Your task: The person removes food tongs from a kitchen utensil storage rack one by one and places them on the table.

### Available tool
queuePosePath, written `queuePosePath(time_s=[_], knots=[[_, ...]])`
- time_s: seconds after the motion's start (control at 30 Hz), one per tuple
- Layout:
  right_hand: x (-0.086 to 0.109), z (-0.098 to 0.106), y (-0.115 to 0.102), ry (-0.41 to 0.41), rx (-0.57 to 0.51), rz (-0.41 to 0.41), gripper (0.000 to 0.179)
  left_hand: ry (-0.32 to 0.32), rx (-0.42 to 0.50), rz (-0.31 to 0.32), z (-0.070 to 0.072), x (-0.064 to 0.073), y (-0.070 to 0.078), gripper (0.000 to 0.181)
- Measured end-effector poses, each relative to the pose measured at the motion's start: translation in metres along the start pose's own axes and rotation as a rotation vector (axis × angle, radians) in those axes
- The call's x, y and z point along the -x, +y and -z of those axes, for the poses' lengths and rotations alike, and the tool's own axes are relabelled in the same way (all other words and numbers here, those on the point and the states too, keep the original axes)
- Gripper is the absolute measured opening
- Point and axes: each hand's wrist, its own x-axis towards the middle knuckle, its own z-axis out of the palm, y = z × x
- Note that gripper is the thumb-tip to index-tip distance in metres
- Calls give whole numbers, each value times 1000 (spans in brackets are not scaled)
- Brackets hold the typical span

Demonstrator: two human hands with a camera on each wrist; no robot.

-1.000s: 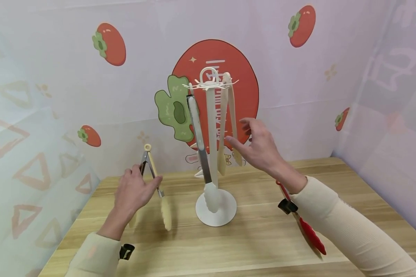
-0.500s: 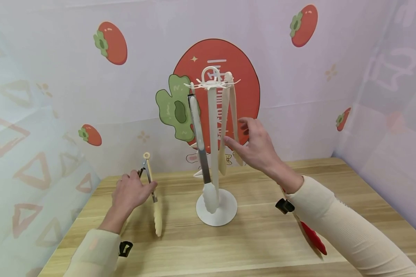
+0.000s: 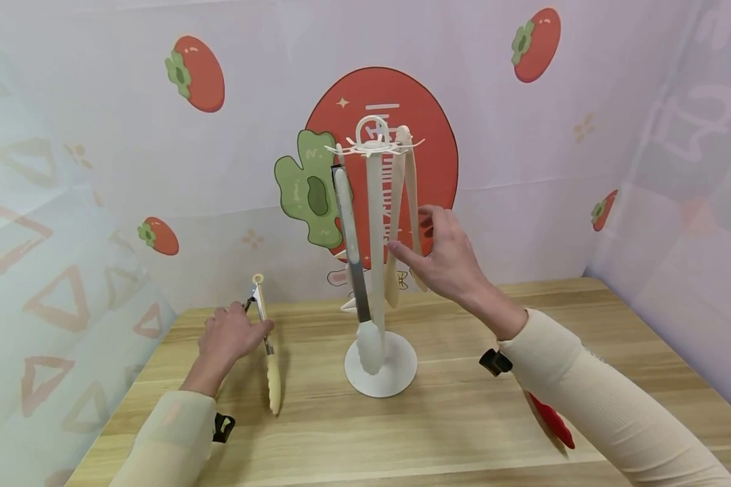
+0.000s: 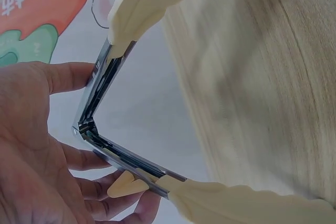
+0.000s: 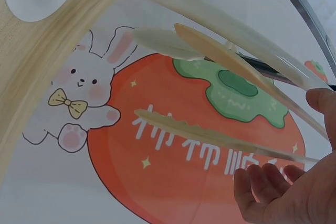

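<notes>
My left hand (image 3: 228, 338) holds cream-tipped metal tongs (image 3: 273, 385) above the left part of the table. The left wrist view has the thumb on one arm of these tongs (image 4: 226, 203) and fingers along the other, the arms spread apart. A white stand (image 3: 396, 372) with a ring of hooks rises in the middle. From its right side hang beige tongs (image 3: 397, 196). My right hand (image 3: 447, 257) is around their lower half, thumb on one side and loosely bent fingers (image 5: 262, 182) on the other; contact is unclear. White-tipped metal tongs (image 3: 356, 270) hang at the stand's front left.
Red-tipped tongs (image 3: 551, 419) lie on the wooden table (image 3: 451, 439) at right, partly hidden by my right sleeve. Another white-tipped utensil (image 3: 349, 306) hangs behind the stand. A printed cloth backdrop (image 3: 268, 67) closes off the rear and sides.
The cream-tipped tongs have come down and left with my left hand, and their visible arm has swung inward. My right hand has shifted slightly left, its thumb farther across the beige tongs.
</notes>
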Motion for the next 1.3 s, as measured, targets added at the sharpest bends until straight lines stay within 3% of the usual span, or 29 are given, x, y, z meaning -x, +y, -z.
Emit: queuePosePath(time_s=[0.43,0.97,1.3], knots=[[-2,-4,0,-1,12,-9,71,8,-36,36,-11,-15,-2,66],[-5,-9,1,2,40,2,68,-66,-74,107,-16,-22,-7,53],[-5,-10,1,-8,50,-2,63,-132,-91,97,-17,-20,-11,51]])
